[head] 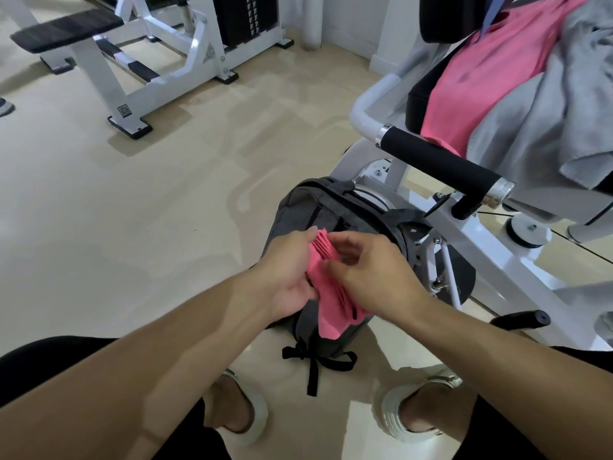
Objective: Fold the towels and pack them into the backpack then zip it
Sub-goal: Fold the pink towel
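Gripping the folded pink towel (326,287) from both sides, right over the dark grey backpack (300,210) standing on the floor at centre. Left hand (290,273) is curling round the towel's left edge, fingertips wrapping its far end. Right hand (368,270) is pinching the stacked folds from the right, thumb and fingers bent; the towel's near corner is hanging loose below both hands.

Hard to make out: the hands and towel are covering the backpack's top opening, so can't tell how far the zip is open or what is inside. Only its far rim and the near black straps (315,360) are showing.

Left to right: a white-framed weight bench (66,33) with a black pad is sitting far left, its top cut off by the frame edge. A white exercise machine (471,227) is standing just right of the backpack, with a black foam handle (438,161) sticking out. Another pink towel (481,71) and a grey towel (557,111) are draping unfolded over its black seat at far right, partly cut off by the frame.

Floor (132,210) is beige and glossy, reflecting light. Near edge: the person's feet in white slippers (394,416) are partly hiding behind the forearms.
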A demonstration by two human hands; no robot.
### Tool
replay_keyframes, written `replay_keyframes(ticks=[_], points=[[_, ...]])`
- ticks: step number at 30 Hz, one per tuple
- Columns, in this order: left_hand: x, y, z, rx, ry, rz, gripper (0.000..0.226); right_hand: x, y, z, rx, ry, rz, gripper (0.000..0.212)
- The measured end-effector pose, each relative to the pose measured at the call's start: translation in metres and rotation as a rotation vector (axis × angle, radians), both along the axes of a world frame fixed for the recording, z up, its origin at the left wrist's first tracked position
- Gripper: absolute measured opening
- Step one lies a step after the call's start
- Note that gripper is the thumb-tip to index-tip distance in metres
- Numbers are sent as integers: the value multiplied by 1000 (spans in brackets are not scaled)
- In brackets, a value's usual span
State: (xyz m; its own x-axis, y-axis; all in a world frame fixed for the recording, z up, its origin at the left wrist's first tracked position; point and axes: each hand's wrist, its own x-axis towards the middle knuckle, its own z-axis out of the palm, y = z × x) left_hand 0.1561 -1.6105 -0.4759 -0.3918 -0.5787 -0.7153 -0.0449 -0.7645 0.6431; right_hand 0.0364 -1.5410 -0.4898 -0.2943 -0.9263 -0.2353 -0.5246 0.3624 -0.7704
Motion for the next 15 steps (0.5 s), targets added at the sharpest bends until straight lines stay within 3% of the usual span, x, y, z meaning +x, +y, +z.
replay_keyframes(ticks=[5, 10, 13, 15], points=[[0, 0, 2, -63, 15, -116, 40, 7, 6, 7, 49, 241, 51, 56], [7, -7, -1, -144, -32, -231, 40, 1, 4, 9, 12, 318, 35, 47], [15, -17, -1, -467, -262, -430, 91, -7, 3, 16, -35, 193, 63, 50], [22, -25, 2, -767, -366, -575, 91, -13, 2, 21, -61, 66, 93, 40]])
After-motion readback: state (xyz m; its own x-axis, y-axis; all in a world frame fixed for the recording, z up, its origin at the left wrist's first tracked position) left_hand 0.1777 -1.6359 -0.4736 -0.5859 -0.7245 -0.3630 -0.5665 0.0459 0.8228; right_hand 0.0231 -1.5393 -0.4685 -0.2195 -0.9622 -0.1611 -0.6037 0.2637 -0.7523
